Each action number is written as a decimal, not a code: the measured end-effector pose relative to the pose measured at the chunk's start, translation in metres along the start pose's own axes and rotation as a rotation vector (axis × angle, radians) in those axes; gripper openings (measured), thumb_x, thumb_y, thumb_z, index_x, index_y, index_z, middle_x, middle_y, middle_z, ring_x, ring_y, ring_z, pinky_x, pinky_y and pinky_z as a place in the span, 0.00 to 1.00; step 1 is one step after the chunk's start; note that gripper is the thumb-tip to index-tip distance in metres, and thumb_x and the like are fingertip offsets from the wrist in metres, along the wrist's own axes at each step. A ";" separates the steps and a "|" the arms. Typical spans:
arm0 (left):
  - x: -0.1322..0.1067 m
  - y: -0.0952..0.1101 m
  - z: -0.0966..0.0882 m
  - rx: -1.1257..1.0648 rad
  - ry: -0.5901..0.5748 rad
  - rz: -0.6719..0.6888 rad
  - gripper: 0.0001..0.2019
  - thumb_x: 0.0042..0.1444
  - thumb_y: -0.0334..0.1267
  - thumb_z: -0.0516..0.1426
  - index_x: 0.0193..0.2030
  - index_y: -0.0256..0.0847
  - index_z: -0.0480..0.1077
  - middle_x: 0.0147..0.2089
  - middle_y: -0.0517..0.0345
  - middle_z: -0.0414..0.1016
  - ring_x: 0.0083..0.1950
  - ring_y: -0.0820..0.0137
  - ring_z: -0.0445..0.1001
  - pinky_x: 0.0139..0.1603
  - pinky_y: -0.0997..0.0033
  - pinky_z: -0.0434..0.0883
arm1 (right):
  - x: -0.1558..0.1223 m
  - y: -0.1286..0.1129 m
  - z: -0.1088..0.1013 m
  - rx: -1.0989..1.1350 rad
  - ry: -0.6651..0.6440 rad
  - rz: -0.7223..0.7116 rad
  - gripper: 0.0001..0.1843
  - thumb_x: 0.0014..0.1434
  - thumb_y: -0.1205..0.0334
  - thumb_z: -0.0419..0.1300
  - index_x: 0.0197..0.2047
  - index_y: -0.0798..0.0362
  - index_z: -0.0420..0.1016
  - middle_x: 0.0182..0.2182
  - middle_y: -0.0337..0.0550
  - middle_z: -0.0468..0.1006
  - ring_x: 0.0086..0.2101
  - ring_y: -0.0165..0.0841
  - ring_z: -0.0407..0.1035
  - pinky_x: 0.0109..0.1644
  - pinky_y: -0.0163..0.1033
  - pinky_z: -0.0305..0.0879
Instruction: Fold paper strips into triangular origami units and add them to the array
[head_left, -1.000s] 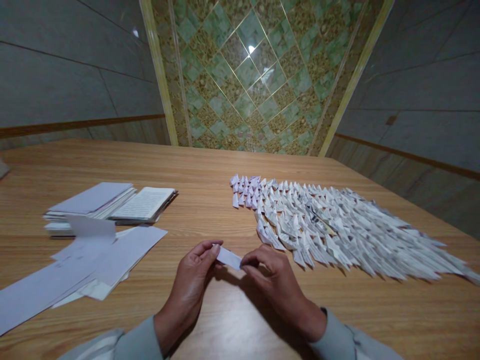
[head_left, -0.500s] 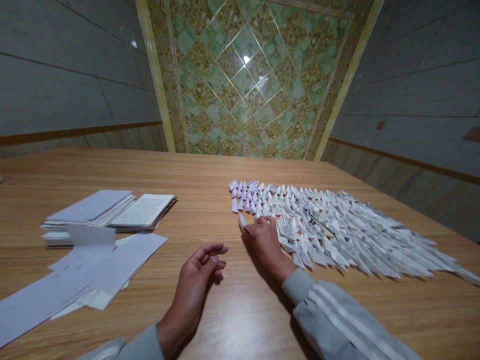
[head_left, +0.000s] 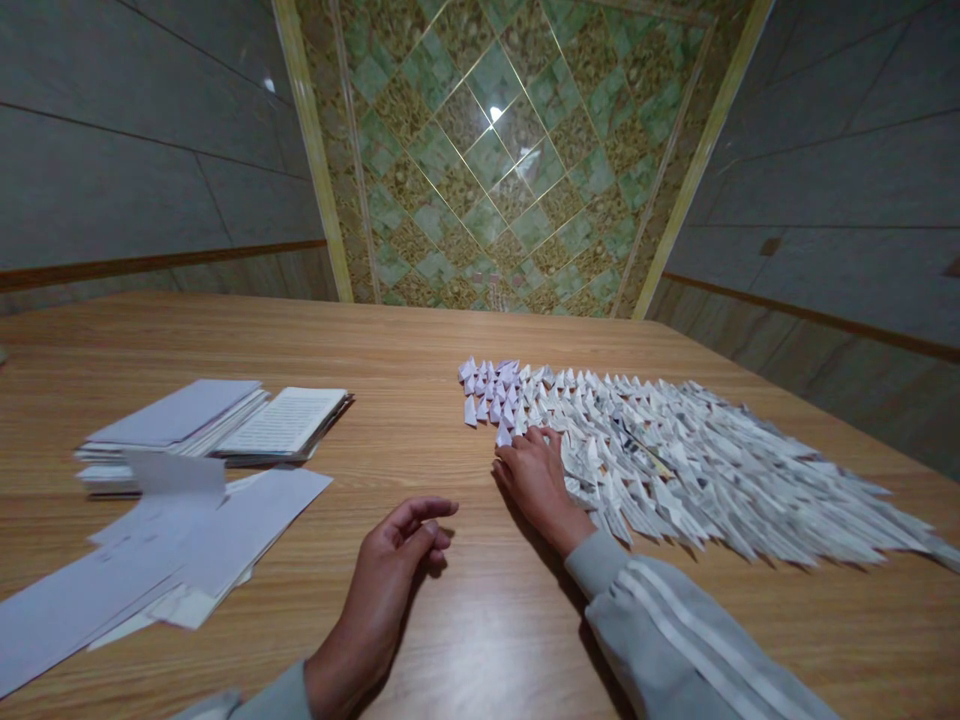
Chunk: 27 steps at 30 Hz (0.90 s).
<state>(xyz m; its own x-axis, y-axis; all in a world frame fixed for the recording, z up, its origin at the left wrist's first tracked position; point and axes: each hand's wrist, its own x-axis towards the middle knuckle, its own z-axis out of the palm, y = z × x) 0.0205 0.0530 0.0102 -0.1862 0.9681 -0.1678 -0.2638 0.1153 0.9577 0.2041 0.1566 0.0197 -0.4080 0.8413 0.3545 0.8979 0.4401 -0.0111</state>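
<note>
One left hand (head_left: 379, 600), one right hand (head_left: 538, 485), countless folded paper triangles (head_left: 675, 470), one open book (head_left: 289, 422), one loose paper pile (head_left: 210, 540), one tabletop (head_left: 480, 640).

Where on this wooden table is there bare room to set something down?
Bare wood lies between the loose white paper sheets and the folded white paper triangles, around the left hand. It is crowded at the right hand, which lies against the triangles' edge.

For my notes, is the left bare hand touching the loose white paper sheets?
Apart: head view shows wood between the left hand and loose white paper sheets.
</note>
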 end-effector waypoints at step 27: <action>-0.001 0.000 0.000 0.005 -0.006 -0.007 0.12 0.44 0.40 0.68 0.36 0.36 0.81 0.28 0.55 0.77 0.28 0.70 0.71 0.30 0.73 0.69 | 0.010 -0.001 0.010 -0.016 -0.022 -0.150 0.13 0.70 0.69 0.54 0.40 0.51 0.80 0.44 0.47 0.81 0.56 0.43 0.63 0.70 0.58 0.38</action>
<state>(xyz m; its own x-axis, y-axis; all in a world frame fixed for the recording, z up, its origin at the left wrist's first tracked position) 0.0211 0.0522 0.0101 -0.1785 0.9685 -0.1735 -0.2604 0.1236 0.9576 0.1974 0.1682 0.0140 -0.5410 0.7732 0.3309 0.8291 0.5562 0.0558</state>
